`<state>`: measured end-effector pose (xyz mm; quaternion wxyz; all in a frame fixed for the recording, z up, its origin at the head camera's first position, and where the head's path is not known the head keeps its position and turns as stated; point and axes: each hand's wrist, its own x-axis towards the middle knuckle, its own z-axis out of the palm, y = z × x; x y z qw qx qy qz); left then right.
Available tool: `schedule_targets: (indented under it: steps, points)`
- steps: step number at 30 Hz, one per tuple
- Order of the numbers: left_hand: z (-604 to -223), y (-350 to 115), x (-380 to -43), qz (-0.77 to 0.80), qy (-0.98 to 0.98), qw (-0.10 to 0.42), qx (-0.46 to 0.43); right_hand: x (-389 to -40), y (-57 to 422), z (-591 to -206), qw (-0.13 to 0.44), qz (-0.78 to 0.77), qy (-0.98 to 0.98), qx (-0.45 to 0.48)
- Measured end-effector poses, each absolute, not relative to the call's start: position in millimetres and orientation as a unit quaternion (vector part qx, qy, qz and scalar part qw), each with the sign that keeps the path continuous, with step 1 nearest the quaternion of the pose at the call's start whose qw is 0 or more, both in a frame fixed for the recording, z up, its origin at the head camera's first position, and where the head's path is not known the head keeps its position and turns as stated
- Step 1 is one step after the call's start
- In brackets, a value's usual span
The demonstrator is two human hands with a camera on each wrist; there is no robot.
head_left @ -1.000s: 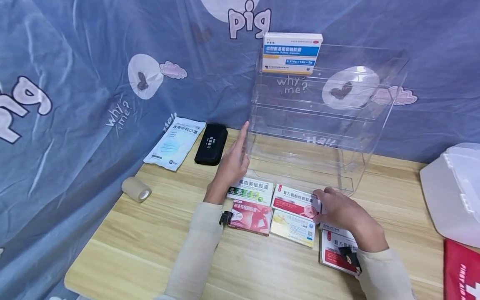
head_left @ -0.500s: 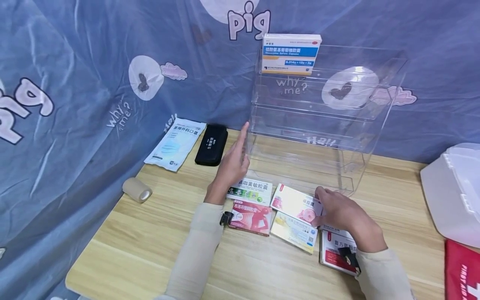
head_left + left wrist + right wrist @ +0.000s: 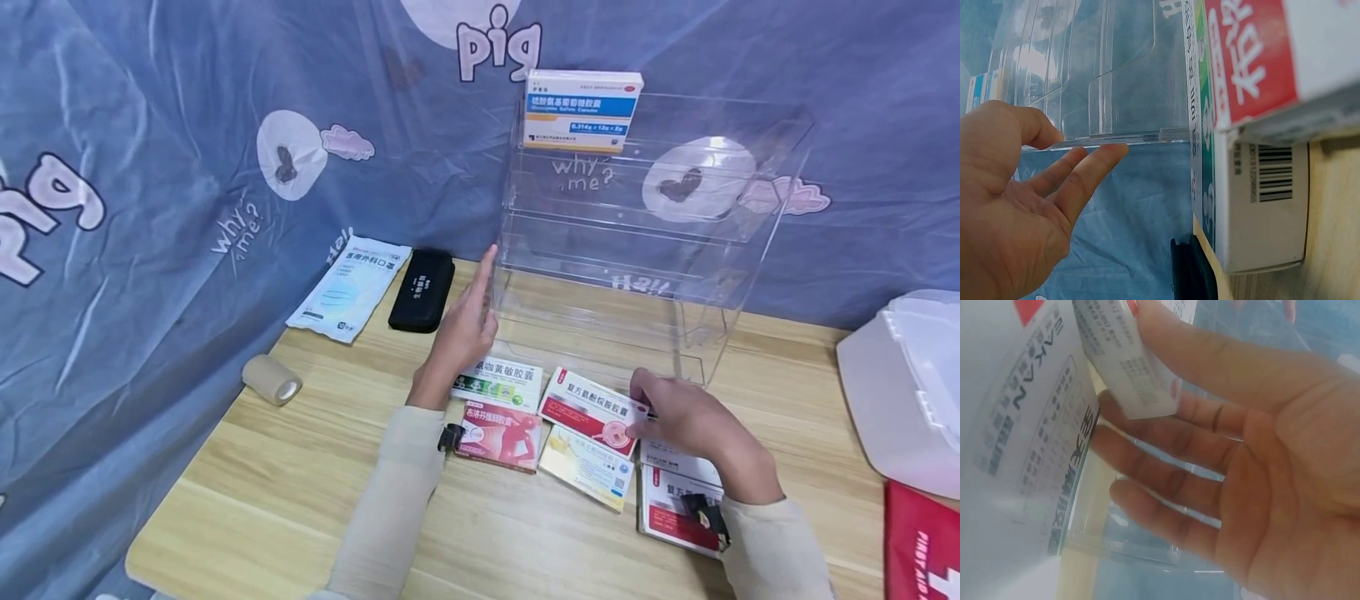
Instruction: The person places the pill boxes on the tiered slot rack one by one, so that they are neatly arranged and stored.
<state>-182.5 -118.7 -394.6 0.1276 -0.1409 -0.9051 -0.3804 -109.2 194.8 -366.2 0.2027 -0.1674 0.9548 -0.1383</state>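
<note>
My right hand (image 3: 690, 425) pinches the right end of a white-and-red medicine box (image 3: 581, 408). In the right wrist view the thumb lies along one side of that box (image 3: 1129, 372), with the fingers on the other. My left hand (image 3: 461, 329) touches the left side of a clear acrylic display rack (image 3: 600, 287), fingers extended; the left wrist view shows the fingertips (image 3: 1116, 150) at the panel edge. Flat beside the held box lie a green-and-white medicine box (image 3: 498, 382), a red one (image 3: 498, 437) and a yellow-and-white one (image 3: 587, 467).
Under the right wrist lie more medicine boxes (image 3: 675, 508). A blue-and-white box (image 3: 581, 112) stands on the rack's top tier. At left are a mask packet (image 3: 348, 287), a black case (image 3: 422, 292) and a tan bandage roll (image 3: 272, 379). A white bin (image 3: 900, 392) and red pouch (image 3: 918, 533) sit right.
The right hand has turned the white-and-red box slightly askew and tilted it; glare on its face came and went. The yellow-and-white box beneath has shifted askew. The left hand stays in place.
</note>
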Motion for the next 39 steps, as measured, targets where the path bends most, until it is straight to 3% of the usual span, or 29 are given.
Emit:
schedule_targets:
  steps: [5, 18, 39]
  points:
    - [-394.8, -118.5, -181.7, -0.382, -0.905, 0.128, -0.14, -109.6, 196.2, -365.4, 0.143, -0.192, 0.951, -0.197]
    - [-392.6, -117.5, -180.6, -0.38, -0.907, 0.12, -0.135, -111.2, 196.6, -367.6, 0.074, -0.278, 0.93, -0.229]
    - [-392.3, -117.9, -179.9, -0.376, -0.911, 0.113, -0.125, -113.7, 200.7, -365.6, 0.034, -0.298, 0.926, -0.231]
